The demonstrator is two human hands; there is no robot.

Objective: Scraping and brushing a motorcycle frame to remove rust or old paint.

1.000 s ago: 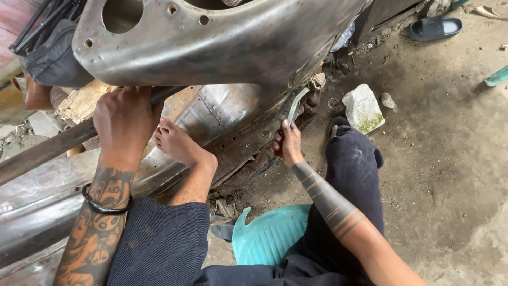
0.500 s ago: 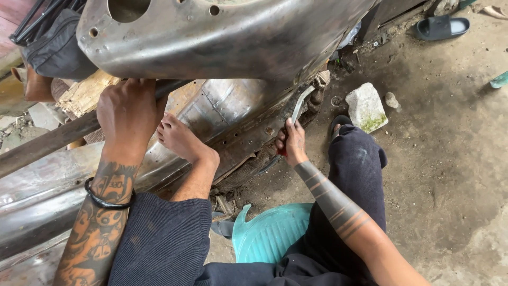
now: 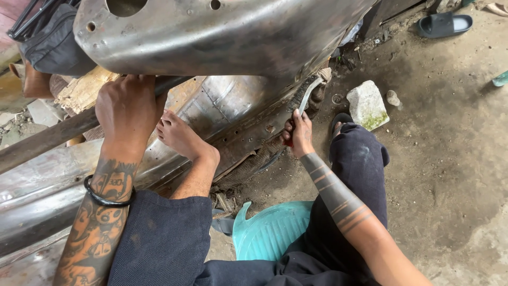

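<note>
My left hand (image 3: 127, 108) grips the lower edge of a large curved bare-metal panel (image 3: 227, 37) that spans the top of the view. My bare left foot (image 3: 182, 137) presses against a second, dented metal sheet (image 3: 233, 103) below it. At the right end of that lower sheet, my right hand (image 3: 300, 135) is closed on the red handle of a curved metal tool (image 3: 308, 92). The tool's tip rests against the sheet's frayed edge. A black band circles my tattooed left wrist.
I sit on a teal plastic stool (image 3: 270, 230) on a dirt floor. A pale stone (image 3: 366, 104) lies beside my right knee, and a dark sandal (image 3: 443, 24) is at the far right. A black bag (image 3: 50, 45) and a wooden beam (image 3: 47, 137) are on the left.
Both hands keep their grips in the same places. The view has shifted only slightly.
</note>
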